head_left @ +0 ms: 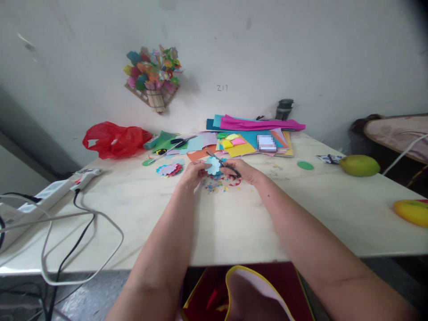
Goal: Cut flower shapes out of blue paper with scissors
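Near the middle of the table, my left hand (195, 173) pinches a light blue scalloped paper flower (213, 166) by its left edge. My right hand (243, 171) is closed round the handles of dark scissors (230, 169), whose blades reach up along the flower's right side. Small multicoloured paper scraps (217, 185) lie on the table just below both hands. Left of my left hand is a stack of scalloped paper flowers (169, 170), lilac on top, with red and blue edges showing.
Behind the hands lie coloured paper sheets (240, 149), a second pair of scissors (180, 141) and a red plastic bag (115, 140). Power strips (50, 194) with cables occupy the left side. A green mango (359, 165) and a yellow fruit (411, 212) are at the right.
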Demonstrator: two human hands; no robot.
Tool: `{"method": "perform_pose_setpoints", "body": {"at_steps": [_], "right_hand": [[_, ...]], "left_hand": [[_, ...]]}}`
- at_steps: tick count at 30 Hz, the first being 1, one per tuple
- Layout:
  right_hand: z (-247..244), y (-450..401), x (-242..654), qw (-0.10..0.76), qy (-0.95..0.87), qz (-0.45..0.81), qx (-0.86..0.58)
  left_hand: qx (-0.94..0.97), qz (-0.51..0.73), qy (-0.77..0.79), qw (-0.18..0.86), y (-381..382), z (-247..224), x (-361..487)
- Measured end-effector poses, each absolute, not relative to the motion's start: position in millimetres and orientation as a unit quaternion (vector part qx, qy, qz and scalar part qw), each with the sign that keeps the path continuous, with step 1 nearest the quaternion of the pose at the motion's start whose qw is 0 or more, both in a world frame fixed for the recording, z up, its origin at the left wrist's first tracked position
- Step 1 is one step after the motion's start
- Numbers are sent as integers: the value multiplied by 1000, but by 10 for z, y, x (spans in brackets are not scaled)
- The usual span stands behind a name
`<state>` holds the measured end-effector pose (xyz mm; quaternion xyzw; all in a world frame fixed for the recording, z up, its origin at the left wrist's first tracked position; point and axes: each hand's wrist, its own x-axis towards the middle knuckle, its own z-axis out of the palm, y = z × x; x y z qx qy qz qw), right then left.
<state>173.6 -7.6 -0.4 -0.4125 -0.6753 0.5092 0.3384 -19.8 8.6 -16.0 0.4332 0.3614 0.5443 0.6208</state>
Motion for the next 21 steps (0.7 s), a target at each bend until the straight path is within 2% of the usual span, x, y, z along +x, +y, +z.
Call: {"method": "perform_pose_setpoints", "body": {"at_steps": [21], "right_hand": [[-9, -63, 1741, 351, -667, 516, -407]], "left_hand": [[434, 538, 370, 620, 71, -145, -198]]}}
